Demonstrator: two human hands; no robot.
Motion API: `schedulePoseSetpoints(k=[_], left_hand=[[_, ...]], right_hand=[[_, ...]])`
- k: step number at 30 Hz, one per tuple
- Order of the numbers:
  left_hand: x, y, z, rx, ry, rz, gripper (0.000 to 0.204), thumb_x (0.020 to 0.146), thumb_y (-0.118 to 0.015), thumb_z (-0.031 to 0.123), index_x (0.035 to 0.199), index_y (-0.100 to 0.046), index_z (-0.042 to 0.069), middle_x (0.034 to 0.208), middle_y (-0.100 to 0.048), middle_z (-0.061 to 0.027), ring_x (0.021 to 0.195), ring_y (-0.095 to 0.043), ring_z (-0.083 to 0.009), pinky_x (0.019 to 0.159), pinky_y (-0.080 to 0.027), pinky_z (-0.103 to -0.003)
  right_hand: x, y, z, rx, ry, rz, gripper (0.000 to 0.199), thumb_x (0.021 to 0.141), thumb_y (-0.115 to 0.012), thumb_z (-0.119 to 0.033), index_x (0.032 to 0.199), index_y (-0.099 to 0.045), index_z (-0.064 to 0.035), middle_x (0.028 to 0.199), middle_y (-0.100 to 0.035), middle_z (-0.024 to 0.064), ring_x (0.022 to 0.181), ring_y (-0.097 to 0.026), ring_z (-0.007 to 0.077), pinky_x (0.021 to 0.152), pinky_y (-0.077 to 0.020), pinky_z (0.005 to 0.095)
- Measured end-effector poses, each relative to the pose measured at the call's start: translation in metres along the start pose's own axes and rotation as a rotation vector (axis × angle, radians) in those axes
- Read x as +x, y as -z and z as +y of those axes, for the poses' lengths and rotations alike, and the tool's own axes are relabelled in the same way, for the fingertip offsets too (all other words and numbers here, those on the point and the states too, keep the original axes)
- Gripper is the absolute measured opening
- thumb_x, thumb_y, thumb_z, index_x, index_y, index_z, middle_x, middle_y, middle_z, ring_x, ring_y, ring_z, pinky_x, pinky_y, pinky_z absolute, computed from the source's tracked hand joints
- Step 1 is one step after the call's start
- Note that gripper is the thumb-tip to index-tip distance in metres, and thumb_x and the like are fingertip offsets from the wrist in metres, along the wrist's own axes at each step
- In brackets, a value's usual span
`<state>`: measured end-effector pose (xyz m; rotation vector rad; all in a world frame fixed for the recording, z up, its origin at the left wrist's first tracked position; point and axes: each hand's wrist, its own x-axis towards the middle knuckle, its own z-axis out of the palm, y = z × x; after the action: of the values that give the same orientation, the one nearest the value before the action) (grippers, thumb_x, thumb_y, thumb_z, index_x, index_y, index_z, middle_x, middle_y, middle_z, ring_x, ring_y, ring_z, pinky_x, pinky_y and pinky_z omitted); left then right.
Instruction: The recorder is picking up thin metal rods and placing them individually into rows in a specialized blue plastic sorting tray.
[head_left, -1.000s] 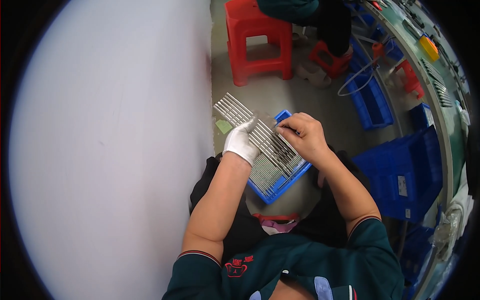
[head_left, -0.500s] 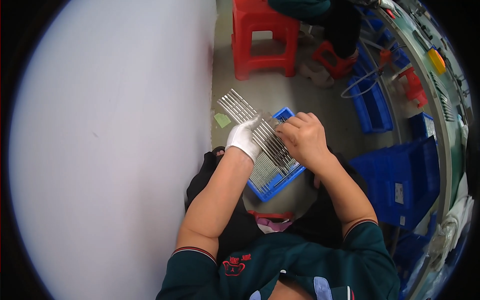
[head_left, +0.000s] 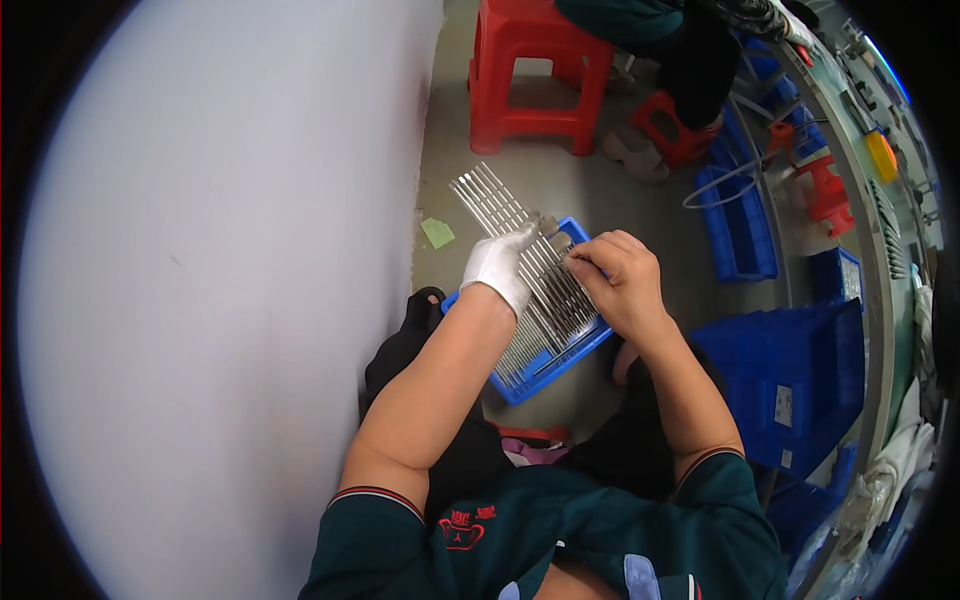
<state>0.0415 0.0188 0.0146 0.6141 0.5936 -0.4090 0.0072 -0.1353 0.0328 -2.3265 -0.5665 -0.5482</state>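
Note:
My left hand point(head_left: 497, 272), in a white glove with darkened fingertips, is closed around a fan of thin shiny metal rods point(head_left: 487, 200). They slant from upper left to lower right, and their lower ends look darker. My bare right hand point(head_left: 624, 280) is beside the rods' right edge, thumb and fingers pinched together near the gloved fingertips. What sits in that pinch, if anything, is too small to make out. Below both hands a blue crate point(head_left: 517, 392) holds more metal rods laid side by side; my left hand and the held rods hide part of it.
A pale wall point(head_left: 250, 250) runs along my left. Ahead is a red stool point(head_left: 535, 125), with a seated person's dark trouser leg point(head_left: 690, 75) beyond. Blue bins point(head_left: 770, 370) stand at right under a green-topped workbench point(head_left: 905, 330). A green paper scrap point(head_left: 437, 233) lies on the floor.
The whole view has shifted slightly. My left hand and the rods have moved a little to the right, and the gloved fingertips show more. My right hand stays pinched at the rods' right edge.

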Motion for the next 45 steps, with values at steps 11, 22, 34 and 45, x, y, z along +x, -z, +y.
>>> schedulePoseSetpoints(k=[11, 22, 34, 45], left_hand=[[0.016, 0.011, -0.003, -0.026, -0.001, 0.016, 0.020, 0.091, -0.058, 0.005, 0.110, -0.061, -0.001, 0.100, -0.066, -0.0150, 0.086, -0.066, -0.0262, 0.073, -0.056, -0.037], [0.013, 0.010, -0.005, -0.008, -0.087, -0.001, 0.017, 0.090, -0.054, 0.000, 0.106, -0.059, -0.004, 0.097, -0.065, -0.0176, 0.087, -0.066, -0.0307, 0.075, -0.057, -0.041], [0.026, 0.017, -0.004, -0.046, -0.019, -0.028, 0.015, 0.094, -0.051, 0.005, 0.107, -0.057, -0.001, 0.101, -0.061, -0.0156, 0.089, -0.064, -0.0303, 0.076, -0.058, -0.043], [0.006, 0.006, -0.004, -0.013, -0.072, -0.016, 0.016, 0.091, -0.056, 0.003, 0.106, -0.059, 0.001, 0.099, -0.062, -0.0131, 0.086, -0.064, -0.0280, 0.072, -0.057, -0.040]], right_hand=[[0.002, -0.007, -0.005, -0.257, 0.246, -0.029, 0.010, 0.067, -0.072, -0.007, 0.073, -0.065, -0.0079, 0.068, -0.059, 0.0037, 0.067, -0.056, 0.0228, 0.063, -0.0432, 0.0354], [0.003, -0.004, -0.011, -0.160, 0.182, 0.026, 0.010, 0.066, -0.071, -0.006, 0.071, -0.064, -0.0095, 0.068, -0.060, 0.0018, 0.066, -0.056, 0.0220, 0.060, -0.0414, 0.0344], [0.004, -0.007, -0.004, 0.000, 0.018, -0.025, 0.007, 0.068, -0.071, -0.007, 0.073, -0.066, -0.0069, 0.069, -0.061, 0.0049, 0.069, -0.059, 0.0242, 0.066, -0.0461, 0.0358], [0.005, -0.006, -0.011, -0.167, 0.236, -0.043, 0.012, 0.065, -0.072, -0.004, 0.074, -0.065, -0.0080, 0.070, -0.061, 0.0035, 0.067, -0.056, 0.0225, 0.062, -0.0424, 0.0347]])
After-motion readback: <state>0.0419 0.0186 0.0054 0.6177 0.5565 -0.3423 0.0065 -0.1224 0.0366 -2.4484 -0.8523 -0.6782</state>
